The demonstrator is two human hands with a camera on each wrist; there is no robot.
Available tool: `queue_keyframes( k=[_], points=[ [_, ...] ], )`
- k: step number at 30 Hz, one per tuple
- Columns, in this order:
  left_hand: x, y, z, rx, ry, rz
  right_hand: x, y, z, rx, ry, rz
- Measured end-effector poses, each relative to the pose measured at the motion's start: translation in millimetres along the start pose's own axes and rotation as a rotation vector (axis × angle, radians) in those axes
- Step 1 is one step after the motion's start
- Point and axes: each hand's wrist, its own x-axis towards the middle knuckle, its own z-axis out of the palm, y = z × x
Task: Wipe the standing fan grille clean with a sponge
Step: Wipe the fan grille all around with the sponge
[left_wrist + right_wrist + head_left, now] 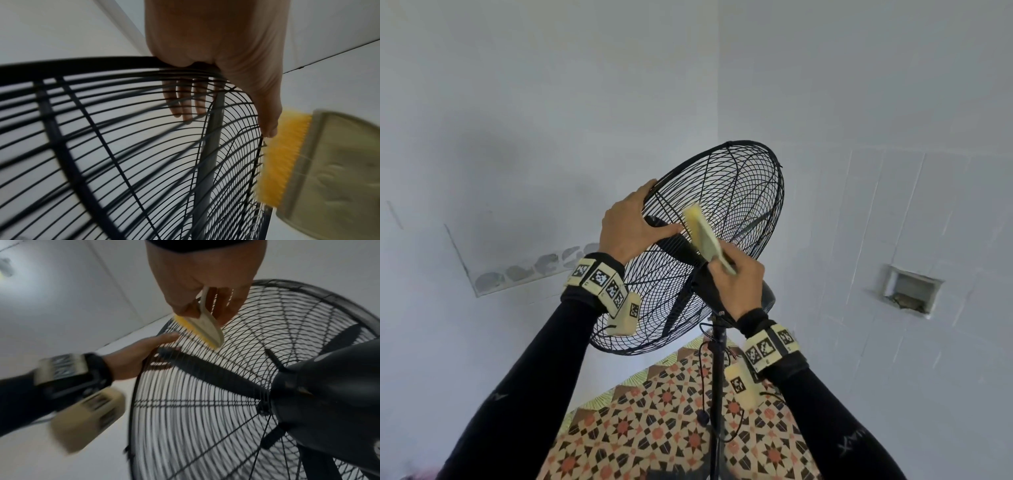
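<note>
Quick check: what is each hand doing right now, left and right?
Left hand: grips the rim of the fan grille.
Right hand: holds a yellow-bristled brush against the grille.

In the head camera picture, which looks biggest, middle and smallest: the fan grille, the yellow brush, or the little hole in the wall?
1. Fan grille, by far the largest.
2. Yellow brush and wall recess look about alike; the brush is much nearer the camera, so no ranking between them.

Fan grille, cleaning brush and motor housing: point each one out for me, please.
fan grille (739,192), head view, on the wire mesh of its upper half.
cleaning brush (281,160), left wrist view, on its yellow bristles.
motor housing (329,382), right wrist view, on the black casing behind the grille.
</note>
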Motion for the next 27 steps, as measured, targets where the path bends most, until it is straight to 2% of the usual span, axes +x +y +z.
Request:
queue_keyframes(
  k=[3,4,7,12,14,18,21,25,27],
  points=[
    [-0.6,4.2,-0.5,-0.021,-0.005,0.004,27.7,8.8,-3.6,0.063,0.254,0.173],
    [-0.8,3.8,-0.6,-0.03,-0.004,0.004,35.8,10.2,-3.3,0.037,0.278,0.19],
    [-1.1,1.0,-1.9,-0.037,-0.008,-0.004,37.3,14.0,8.2,-0.071,0.174,0.158],
    [-0.2,1.0,-3.2,-0.024,-0.012,0.003,-1.7,14.8,4.7,-0.108,-0.072,-0.068],
    [-1.0,4.4,-2.5,-0.015,-0.012,0.008,1.9,20.9,-4.8,-0.102,-0.061,-0.045],
    [-2.1,4.7,-2.2,-0.032,-0.009,0.005,34.3,36.5,-3.6,-0.001,0.152,0.134],
    [-1.9,1.3,-2.6,-0.032,-0.01,-0.006,33.8,29.1,15.2,-0.005,0.114,0.176],
    [-1.7,-0.2,-3.9,-0.032,-0.001,-0.009,-3.7,18.9,22.3,-0.018,-0.046,0.054],
    [-1.9,1.8,-3.1,-0.038,-0.003,0.002,-9.0,25.1,19.3,-0.007,-0.053,0.066]
  ],
)
